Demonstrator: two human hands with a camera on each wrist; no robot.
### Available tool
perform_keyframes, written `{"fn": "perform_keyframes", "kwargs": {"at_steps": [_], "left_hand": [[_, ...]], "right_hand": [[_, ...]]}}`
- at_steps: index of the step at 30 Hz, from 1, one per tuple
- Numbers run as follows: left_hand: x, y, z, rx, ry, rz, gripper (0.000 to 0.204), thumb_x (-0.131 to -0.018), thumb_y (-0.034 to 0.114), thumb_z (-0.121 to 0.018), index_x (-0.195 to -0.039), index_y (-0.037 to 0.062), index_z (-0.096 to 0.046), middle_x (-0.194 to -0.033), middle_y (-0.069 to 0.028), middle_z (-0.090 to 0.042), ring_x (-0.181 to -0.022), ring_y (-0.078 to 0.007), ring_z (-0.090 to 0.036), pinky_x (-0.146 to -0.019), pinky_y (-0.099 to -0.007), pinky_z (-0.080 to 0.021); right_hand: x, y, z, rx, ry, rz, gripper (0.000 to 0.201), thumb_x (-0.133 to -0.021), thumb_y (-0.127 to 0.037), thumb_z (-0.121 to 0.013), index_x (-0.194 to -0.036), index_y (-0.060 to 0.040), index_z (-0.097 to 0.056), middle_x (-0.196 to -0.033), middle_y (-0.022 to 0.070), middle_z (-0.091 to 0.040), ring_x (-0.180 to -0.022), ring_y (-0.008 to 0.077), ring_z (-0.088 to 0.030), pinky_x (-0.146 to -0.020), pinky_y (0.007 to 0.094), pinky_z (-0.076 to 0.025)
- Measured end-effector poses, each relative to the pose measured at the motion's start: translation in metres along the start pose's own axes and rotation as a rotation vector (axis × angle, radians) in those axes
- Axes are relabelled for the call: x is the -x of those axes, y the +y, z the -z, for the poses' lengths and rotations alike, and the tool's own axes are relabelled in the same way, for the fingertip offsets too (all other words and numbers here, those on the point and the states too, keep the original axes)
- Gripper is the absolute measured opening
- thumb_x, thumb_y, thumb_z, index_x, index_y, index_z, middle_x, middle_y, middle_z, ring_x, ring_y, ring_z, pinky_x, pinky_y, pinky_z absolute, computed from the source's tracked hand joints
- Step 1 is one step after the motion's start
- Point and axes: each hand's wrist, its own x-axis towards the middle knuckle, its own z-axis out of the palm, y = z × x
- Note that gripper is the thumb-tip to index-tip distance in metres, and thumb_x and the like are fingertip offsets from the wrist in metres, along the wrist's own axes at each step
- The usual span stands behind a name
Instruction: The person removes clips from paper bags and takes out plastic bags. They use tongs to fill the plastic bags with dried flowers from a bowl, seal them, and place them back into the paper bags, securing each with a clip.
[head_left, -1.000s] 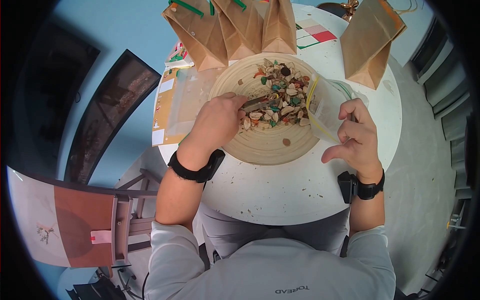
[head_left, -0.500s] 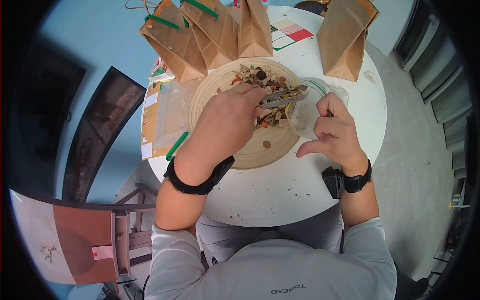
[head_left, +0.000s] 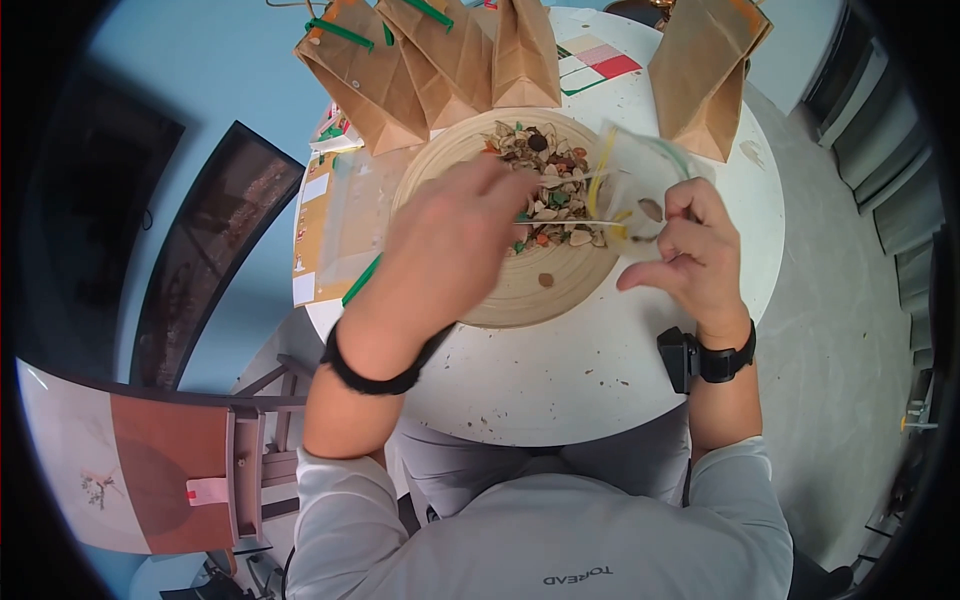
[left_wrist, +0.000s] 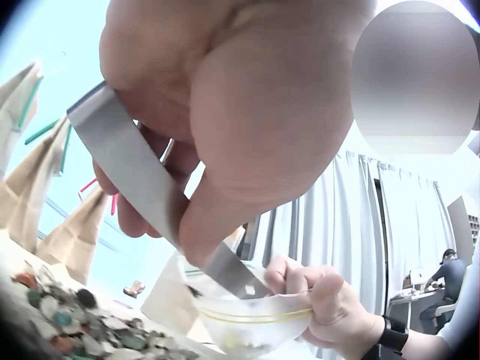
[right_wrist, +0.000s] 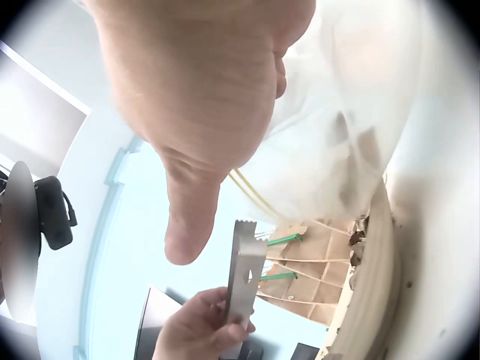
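Note:
My left hand [head_left: 455,240] grips a pair of metal tongs [left_wrist: 131,161], its thumb on one arm and its fingers on the other. In the head view the tong arms are spread, their tips at the mouth of a clear zip bag [head_left: 655,165]. With curled fingers my right hand [head_left: 700,265] holds the bag's edge, thumb stretched out to the side. A few dark pieces [head_left: 650,209] show in the bag. Left of it, a round pale wooden plate [head_left: 570,297] carries a heap of potpourri [head_left: 562,163] with dried petals and green and orange bits.
Several brown paper bags [head_left: 525,65] stand behind the plate, one [head_left: 700,90] at the back right. Green clips [head_left: 342,35] sit on some. A colour-block card [head_left: 600,62] lies between them. Translucent sheeting [head_left: 355,205] lies left of the plate. Crumbs dot the white table [head_left: 540,390].
My left hand has carried the tongs right from the heap to the bag's mouth, and their arms have spread. Dark pieces now show in the bag. My right hand keeps its hold.

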Motion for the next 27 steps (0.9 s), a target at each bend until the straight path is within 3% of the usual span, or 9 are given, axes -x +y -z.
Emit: {"fn": "perform_keyframes", "kwargs": {"at_steps": [3,5,9,10,13,19,27], "left_hand": [[0.024,-0.008,0.012,-0.066,-0.072,0.201,0.046,-0.083,0.0,-0.077,-0.127,0.005,-0.065,-0.11,-0.0157,-0.064,-0.102,-0.0397,-0.065,-0.087,-0.0465,-0.054],[0.037,-0.009,0.0,-0.062,-0.164,0.184,0.045,-0.086,0.0,-0.075,-0.129,0.0041,-0.062,-0.113,-0.0175,-0.062,-0.105,-0.0403,-0.064,-0.089,-0.0466,-0.054],[0.047,0.002,-0.032,-0.135,-0.272,0.114,0.041,-0.09,0.004,-0.07,-0.129,0.0021,-0.059,-0.115,-0.0187,-0.061,-0.106,-0.0403,-0.064,-0.089,-0.0465,-0.054],[0.046,0.002,-0.039,-0.183,-0.228,0.093,0.037,-0.093,0.008,-0.068,-0.127,0.0009,-0.059,-0.115,-0.0183,-0.061,-0.106,-0.0386,-0.065,-0.089,-0.0462,-0.055],[0.032,-0.006,-0.048,-0.289,-0.311,0.197,0.036,-0.093,0.008,-0.067,-0.128,0.0001,-0.059,-0.114,-0.0174,-0.062,-0.105,-0.0373,-0.066,-0.088,-0.046,-0.056],[0.024,-0.041,-0.048,-0.234,-0.329,0.183,0.031,-0.093,0.005,-0.065,-0.124,-0.0006,-0.062,-0.102,-0.0175,-0.066,-0.098,-0.0388,-0.068,-0.085,-0.0461,-0.058],[0.025,-0.044,-0.042,-0.217,-0.176,0.139,0.03,-0.091,0.002,-0.067,-0.12,-0.0006,-0.069,-0.096,-0.0176,-0.068,-0.092,-0.0382,-0.069,-0.082,-0.0463,-0.057]], "right_hand": [[0.001,0.004,0.002,0.099,0.098,-0.031,0.06,-0.051,-0.037,-0.1,-0.064,-0.0063,-0.05,-0.098,0.0059,-0.053,-0.078,0.021,-0.048,-0.063,0.0328,-0.039],[0.001,-0.003,0.002,0.111,0.145,-0.112,0.06,-0.053,-0.036,-0.1,-0.063,-0.006,-0.049,-0.101,0.0059,-0.056,-0.077,0.0195,-0.047,-0.062,0.0317,-0.038],[0.0,0.001,0.001,0.067,0.131,-0.02,0.061,-0.053,-0.037,-0.1,-0.062,-0.007,-0.048,-0.101,0.0053,-0.056,-0.075,0.0183,-0.046,-0.061,0.0307,-0.037],[0.001,0.002,0.001,0.05,0.107,-0.019,0.061,-0.053,-0.037,-0.1,-0.062,-0.0071,-0.047,-0.1,0.0055,-0.056,-0.076,0.0185,-0.046,-0.061,0.0308,-0.037],[0.0,0.0,0.001,0.024,0.026,-0.001,0.061,-0.052,-0.037,-0.1,-0.062,-0.0074,-0.047,-0.1,0.0064,-0.055,-0.077,0.0194,-0.046,-0.062,0.031,-0.037],[0.0,-0.002,0.0,-0.065,-0.071,-0.039,0.061,-0.051,-0.036,-0.101,-0.065,-0.008,-0.048,-0.101,0.0067,-0.053,-0.08,0.0209,-0.05,-0.065,0.0319,-0.042],[-0.001,-0.006,0.0,-0.071,-0.102,-0.047,0.055,-0.052,-0.034,-0.101,-0.065,-0.0082,-0.054,-0.101,0.0063,-0.054,-0.086,0.0224,-0.055,-0.068,0.0322,-0.047]]}}
